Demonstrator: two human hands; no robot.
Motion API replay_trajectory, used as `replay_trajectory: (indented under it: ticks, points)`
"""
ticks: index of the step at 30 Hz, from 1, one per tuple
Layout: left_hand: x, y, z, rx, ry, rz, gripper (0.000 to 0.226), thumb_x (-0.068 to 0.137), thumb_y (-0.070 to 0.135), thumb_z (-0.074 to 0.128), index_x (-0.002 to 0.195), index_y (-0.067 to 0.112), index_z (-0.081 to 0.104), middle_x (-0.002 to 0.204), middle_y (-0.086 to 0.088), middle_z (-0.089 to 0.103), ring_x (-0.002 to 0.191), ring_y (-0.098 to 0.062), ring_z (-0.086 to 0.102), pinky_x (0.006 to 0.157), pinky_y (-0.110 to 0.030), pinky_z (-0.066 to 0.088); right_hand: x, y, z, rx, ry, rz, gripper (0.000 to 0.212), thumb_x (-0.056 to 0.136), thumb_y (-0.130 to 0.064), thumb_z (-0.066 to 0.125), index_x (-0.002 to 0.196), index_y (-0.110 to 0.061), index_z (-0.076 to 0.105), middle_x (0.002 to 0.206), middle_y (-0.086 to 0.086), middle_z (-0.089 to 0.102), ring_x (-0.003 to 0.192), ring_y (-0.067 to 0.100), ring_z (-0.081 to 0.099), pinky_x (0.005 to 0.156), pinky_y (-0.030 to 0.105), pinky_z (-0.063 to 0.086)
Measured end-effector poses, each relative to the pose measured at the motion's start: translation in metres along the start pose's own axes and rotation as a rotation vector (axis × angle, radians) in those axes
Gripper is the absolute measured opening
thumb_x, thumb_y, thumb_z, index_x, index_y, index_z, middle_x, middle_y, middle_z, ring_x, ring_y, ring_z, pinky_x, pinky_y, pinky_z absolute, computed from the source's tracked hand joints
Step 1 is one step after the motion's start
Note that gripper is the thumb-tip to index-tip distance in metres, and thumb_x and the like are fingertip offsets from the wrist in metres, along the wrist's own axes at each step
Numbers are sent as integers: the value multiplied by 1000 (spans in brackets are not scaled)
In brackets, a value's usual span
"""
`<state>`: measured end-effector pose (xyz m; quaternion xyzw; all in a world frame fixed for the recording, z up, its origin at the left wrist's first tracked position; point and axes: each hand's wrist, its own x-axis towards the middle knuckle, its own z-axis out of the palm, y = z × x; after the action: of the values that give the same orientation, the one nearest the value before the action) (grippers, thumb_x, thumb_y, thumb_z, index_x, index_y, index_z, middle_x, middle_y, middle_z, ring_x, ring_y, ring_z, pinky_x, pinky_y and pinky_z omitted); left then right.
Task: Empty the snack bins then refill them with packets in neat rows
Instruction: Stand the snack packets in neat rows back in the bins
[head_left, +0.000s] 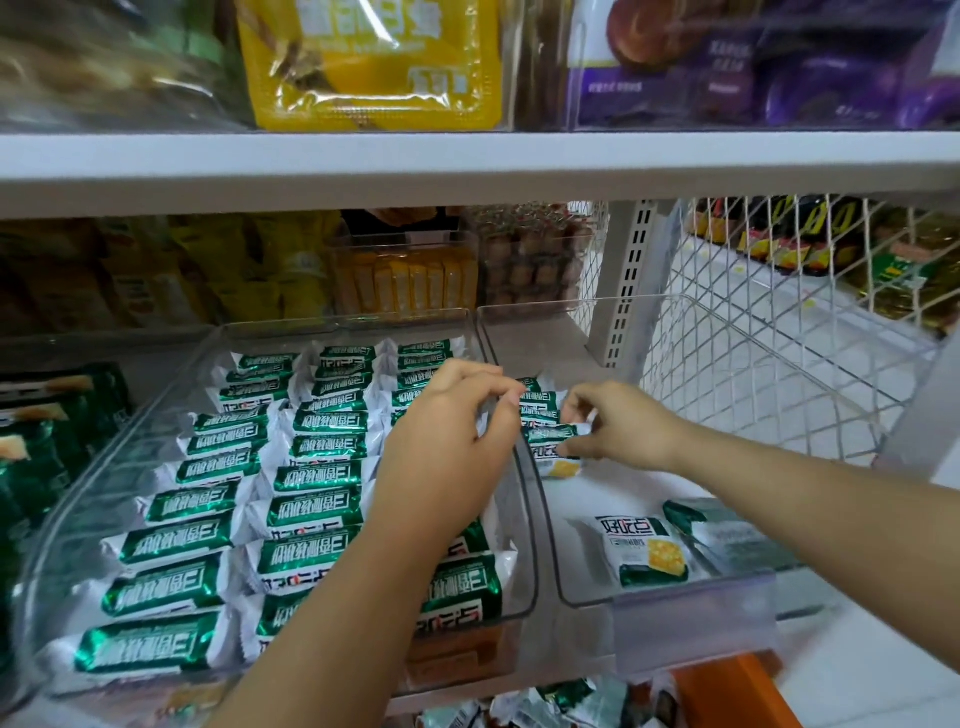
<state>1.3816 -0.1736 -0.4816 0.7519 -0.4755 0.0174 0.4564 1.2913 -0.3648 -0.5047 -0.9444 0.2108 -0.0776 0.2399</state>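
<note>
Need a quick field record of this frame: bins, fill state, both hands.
left bin: clear plastic bin, nearly full, green-and-white snack packets in neat rows
right bin: clear plastic bin, mostly bare; short row of packets at its back left, two loose packets lying flat near the front
left hand: over the divide between the bins, fingertips pinched at a packet edge
right hand: in the right bin, gripping a packet in the back row
below shelf: more loose packets

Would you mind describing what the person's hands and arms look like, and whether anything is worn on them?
Both the left hand and right hand are bare: no gloves, rings, watch or bracelet visible. Both forearms are uncovered as far as the frame shows; no sleeve appears.
</note>
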Motion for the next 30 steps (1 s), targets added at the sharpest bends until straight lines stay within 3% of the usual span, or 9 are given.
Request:
replay_trajectory:
  ticks: [5,8,10,14,17,19,22,26,30]
  points:
    - [0,1,-1,0,-16,-4,23,97,30,49,106,26,69,113,19,53,96,5,51,85,-25,47,-5,-7,2,49,75,8,31,77,-24,78,93,-19,51,89,-2,53,69,9,48,62,17,36]
    - [4,3,-6,-6,-62,-18,19,95,26,53,104,26,70,112,16,54,96,7,51,85,-10,41,-42,-5,-30,83,91,28,30,83,-30,71,106,-22,53,97,-8,52,76,6,54,66,11,38]
    - [11,11,-11,60,-103,-26,16,94,23,55,101,25,70,103,18,52,91,8,47,74,2,31,-73,2,-49,-25,-5,91,33,86,-32,67,115,-24,54,104,-9,55,80,8,56,70,15,39]
    - [24,41,-9,222,-138,15,16,93,24,58,104,23,70,100,14,55,97,-5,50,74,-13,28,-109,18,-60,-343,-272,250,47,89,-36,61,133,-28,47,127,-3,54,101,11,51,82,20,38]
    - [31,67,13,349,-364,67,22,91,26,61,112,22,68,112,3,62,101,-14,59,79,-19,38,-112,25,-55,-367,-368,288,58,86,-37,66,138,-28,42,137,0,48,121,19,49,93,24,39]
    - [34,78,33,445,-624,51,31,91,30,62,121,21,63,120,2,62,103,-13,60,79,-17,38,-109,29,-51,-367,-384,264,56,86,-33,66,137,-28,45,137,1,47,121,20,49,93,25,40]
    - [38,80,64,571,-898,-12,48,88,36,66,133,22,54,131,2,56,114,-17,55,93,-24,44,-109,34,-48,-339,-300,263,46,86,-19,63,130,-24,54,129,4,53,112,22,54,91,31,48]
    - [40,68,93,673,-1043,-126,64,85,40,69,141,25,43,139,0,49,116,-22,56,100,-35,46,-110,43,-45,-292,-135,255,34,85,-3,55,117,-11,65,115,10,61,101,23,59,75,26,48]
    - [39,60,104,710,-1160,-193,70,80,41,74,141,23,44,138,0,52,120,-23,54,102,-31,43,-113,44,-47,-234,-79,241,32,92,-3,45,124,-6,50,119,16,55,99,27,57,75,32,45]
